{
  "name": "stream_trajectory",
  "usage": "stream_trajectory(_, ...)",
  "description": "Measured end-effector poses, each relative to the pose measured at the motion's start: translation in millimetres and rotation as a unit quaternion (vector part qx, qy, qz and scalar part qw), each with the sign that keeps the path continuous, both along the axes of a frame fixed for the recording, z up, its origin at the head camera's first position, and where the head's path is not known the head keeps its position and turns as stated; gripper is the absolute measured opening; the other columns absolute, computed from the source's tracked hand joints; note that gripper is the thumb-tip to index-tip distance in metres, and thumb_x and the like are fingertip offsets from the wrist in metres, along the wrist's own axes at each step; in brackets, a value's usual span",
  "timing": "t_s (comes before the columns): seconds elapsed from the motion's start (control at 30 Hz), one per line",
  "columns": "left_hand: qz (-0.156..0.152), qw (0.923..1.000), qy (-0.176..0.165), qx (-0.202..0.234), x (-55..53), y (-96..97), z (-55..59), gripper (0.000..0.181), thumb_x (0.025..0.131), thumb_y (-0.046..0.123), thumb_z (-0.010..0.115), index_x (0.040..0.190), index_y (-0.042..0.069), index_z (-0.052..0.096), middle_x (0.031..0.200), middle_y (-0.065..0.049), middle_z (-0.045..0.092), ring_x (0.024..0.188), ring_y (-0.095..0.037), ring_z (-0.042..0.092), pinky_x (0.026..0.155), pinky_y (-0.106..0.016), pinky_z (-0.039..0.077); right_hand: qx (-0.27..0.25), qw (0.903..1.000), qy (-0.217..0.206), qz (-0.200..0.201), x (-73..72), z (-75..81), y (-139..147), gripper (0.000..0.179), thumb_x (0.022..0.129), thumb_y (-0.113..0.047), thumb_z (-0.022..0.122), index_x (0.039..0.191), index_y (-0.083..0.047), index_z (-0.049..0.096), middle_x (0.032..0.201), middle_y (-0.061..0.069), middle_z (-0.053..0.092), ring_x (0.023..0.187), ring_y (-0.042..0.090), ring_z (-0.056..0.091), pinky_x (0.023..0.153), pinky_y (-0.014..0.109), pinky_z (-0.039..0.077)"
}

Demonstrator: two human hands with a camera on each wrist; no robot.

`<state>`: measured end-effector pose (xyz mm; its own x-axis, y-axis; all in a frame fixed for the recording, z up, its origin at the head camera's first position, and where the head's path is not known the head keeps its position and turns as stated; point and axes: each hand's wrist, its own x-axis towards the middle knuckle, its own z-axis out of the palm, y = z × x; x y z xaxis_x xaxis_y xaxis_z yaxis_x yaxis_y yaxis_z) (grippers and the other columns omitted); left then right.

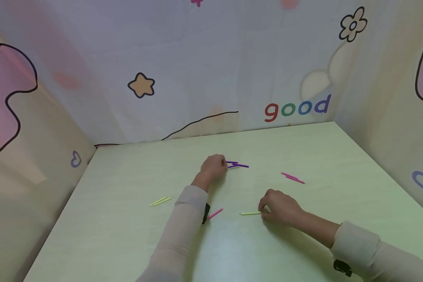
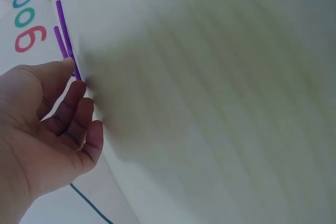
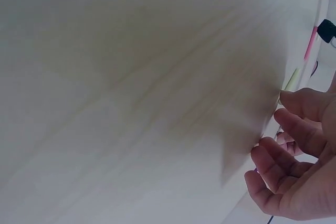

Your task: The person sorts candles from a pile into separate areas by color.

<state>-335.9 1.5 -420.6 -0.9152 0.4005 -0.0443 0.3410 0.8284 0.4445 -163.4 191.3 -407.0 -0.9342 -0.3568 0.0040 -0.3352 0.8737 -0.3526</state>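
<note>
At the back middle of the table, my left hand (image 1: pixel 214 166) has its thumb and fingertips at the near ends of several thin purple sticks (image 1: pixel 240 165). In the left wrist view, the thumb and a finger of this left hand (image 2: pixel 58 114) pinch a purple stick (image 2: pixel 64 24), and the other fingers curl loosely. Nearer the front, my right hand (image 1: pixel 282 207) pinches the right end of a pale yellow stick (image 1: pixel 250 214), whose pointed end faces left. The right wrist view shows the yellow stick (image 3: pixel 291 78) just past the thumb of the right hand (image 3: pixel 294 150).
A pink stick (image 1: pixel 216 214) lies between the forearms, close by the left cuff. Yellow sticks (image 1: pixel 160 201) lie together on the left, and pink sticks (image 1: pixel 293 178) on the right. A printed cloth wall (image 1: pixel 197 78) stands behind the pale table (image 1: pixel 120 243).
</note>
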Motion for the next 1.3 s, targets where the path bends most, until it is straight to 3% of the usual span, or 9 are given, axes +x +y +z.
stream_trajectory(0.27,0.004,0.9991,0.019,-0.038,-0.9,2.0,-0.4,0.006,0.088,0.016,0.064,0.083,0.013,0.063,0.086,0.001,0.057,0.081,-0.015,0.051,0.067,-0.028,0.043,-0.001,1.0,0.001,-0.001,-1.4,0.4,-4.0,0.012,0.071,-0.004,0.07,0.079,-0.013,0.071,0.082,-0.001,0.053,0.074,0.017,0.05,0.058,0.031,0.042)
stream_trajectory(0.5,0.002,0.9998,0.0,-0.022,3.9,-1.4,1.4,0.007,0.088,0.019,0.063,0.089,0.011,0.063,0.092,0.0,0.058,0.084,-0.016,0.051,0.071,-0.029,0.043,-0.01,1.0,0.001,0.0,0.9,-1.4,-4.4,0.012,0.071,-0.004,0.07,0.08,-0.013,0.071,0.081,-0.002,0.053,0.073,0.016,0.049,0.058,0.03,0.041)
stream_trajectory(0.77,-0.032,0.9992,-0.001,-0.024,21.9,-6.2,12.4,0.018,0.087,0.024,0.064,0.099,0.011,0.066,0.095,-0.001,0.061,0.081,-0.016,0.051,0.07,-0.029,0.042,-0.012,0.9995,-0.015,-0.025,6.1,-4.0,-2.1,0.011,0.073,-0.005,0.072,0.08,-0.013,0.072,0.083,-0.002,0.053,0.076,0.017,0.05,0.06,0.031,0.042)
stream_trajectory(1.07,-0.07,0.9971,-0.006,-0.03,51.8,-12.6,22.5,0.024,0.087,0.026,0.065,0.105,0.01,0.066,0.107,-0.003,0.063,0.095,-0.019,0.056,0.076,-0.032,0.045,-0.023,0.9989,-0.016,-0.038,7.5,-5.2,-2.1,0.012,0.071,-0.006,0.073,0.081,-0.014,0.072,0.088,0.0,0.055,0.084,0.022,0.052,0.064,0.034,0.044)
stream_trajectory(1.3,-0.083,0.9963,-0.007,-0.023,65.9,-16.5,25.7,0.027,0.086,0.025,0.066,0.108,0.01,0.066,0.111,-0.005,0.063,0.097,-0.02,0.058,0.076,-0.032,0.046,-0.021,0.9992,-0.007,-0.033,5.0,-4.4,-2.8,0.012,0.072,-0.007,0.073,0.081,-0.014,0.073,0.089,0.002,0.056,0.084,0.024,0.052,0.064,0.036,0.044)
